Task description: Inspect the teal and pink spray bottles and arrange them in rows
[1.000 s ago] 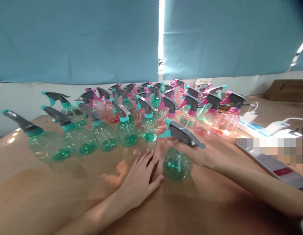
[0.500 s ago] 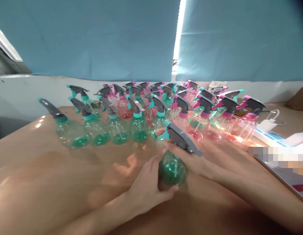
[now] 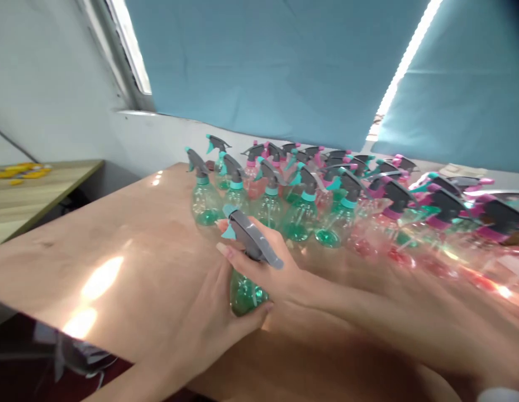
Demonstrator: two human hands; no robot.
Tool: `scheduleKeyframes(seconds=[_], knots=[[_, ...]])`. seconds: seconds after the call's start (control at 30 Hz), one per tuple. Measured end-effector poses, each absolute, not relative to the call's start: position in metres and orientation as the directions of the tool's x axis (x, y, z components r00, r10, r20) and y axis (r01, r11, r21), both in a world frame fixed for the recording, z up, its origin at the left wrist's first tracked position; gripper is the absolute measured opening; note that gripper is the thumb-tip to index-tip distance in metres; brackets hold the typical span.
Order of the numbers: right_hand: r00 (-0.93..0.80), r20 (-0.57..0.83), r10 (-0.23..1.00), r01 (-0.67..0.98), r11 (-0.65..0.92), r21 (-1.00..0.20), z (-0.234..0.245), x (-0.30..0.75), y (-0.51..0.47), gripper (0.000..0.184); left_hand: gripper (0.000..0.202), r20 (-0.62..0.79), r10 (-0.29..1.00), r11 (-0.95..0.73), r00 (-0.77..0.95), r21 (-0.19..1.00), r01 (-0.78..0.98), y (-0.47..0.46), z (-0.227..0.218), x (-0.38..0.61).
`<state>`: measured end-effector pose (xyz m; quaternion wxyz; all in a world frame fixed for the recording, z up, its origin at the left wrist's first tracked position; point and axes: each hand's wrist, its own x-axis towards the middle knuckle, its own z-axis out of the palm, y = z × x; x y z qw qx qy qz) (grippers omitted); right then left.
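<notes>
Between my two hands is a green see-through spray bottle (image 3: pixel 248 293) with a grey trigger head and turquoise nozzle, slightly tilted. My left hand (image 3: pixel 217 312) wraps round the lower body, its thumb across the near side. My right hand (image 3: pixel 267 262) grips the neck just under the spray head, its fingers reaching toward the turquoise trigger. Just beyond stands a row of green spray bottles (image 3: pixel 301 218) with turquoise collars. Pink spray bottles (image 3: pixel 393 223) with pink collars continue that row to the right, blurred at the far end.
More spray bottles crowd behind the front row, before a blue curtain (image 3: pixel 263 67). The brown tabletop (image 3: pixel 150 229) extends left to its edge. Another wooden table (image 3: pixel 45 195) at far left carries yellow pieces (image 3: pixel 27 172). Below the near edge, white items (image 3: pixel 85 354) show dimly.
My view has swung left, so the rows appear farther right and the left table has come into sight. Both hands still hold the green bottle; my right hand now wraps further round its neck.
</notes>
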<state>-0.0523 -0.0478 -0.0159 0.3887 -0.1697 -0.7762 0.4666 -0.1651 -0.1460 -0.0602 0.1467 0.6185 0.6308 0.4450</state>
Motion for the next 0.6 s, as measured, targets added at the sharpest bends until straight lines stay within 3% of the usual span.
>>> scheduleKeyframes(seconds=[0.17,0.23,0.3,0.4,0.5,0.6], knots=[[-0.843,0.430,0.324,-0.049,0.750,-0.660,0.005,-0.086,-0.032,0.046,0.059,0.423,0.875,-0.086,-0.237,0.616,0.783,-0.160,-0.049,-0.217],[-0.920,0.291,0.262,0.048,0.813,-0.580,0.015,-0.092,-0.023,0.050,0.055,0.471,0.839,-0.046,-0.272,0.560,0.827,-0.160,-0.045,-0.239],[-0.897,0.265,0.353,0.170,0.830,-0.530,0.024,-0.098,-0.014,0.048,0.056,0.474,0.820,0.035,-0.320,0.517,0.855,-0.157,-0.042,-0.263],[-0.791,0.402,0.462,0.234,0.835,-0.498,0.035,-0.111,0.002,0.029,0.060,0.471,0.800,0.073,-0.371,0.537,0.840,-0.148,-0.041,-0.296],[-0.672,0.554,0.491,0.307,0.866,-0.395,0.045,-0.129,0.017,0.024,0.062,0.495,0.755,0.065,-0.430,0.596,0.800,-0.133,-0.044,-0.321],[-0.629,0.575,0.523,0.460,0.847,-0.267,0.052,-0.150,0.030,0.027,0.064,0.533,0.708,0.062,-0.463,0.606,0.793,-0.112,-0.048,-0.339]])
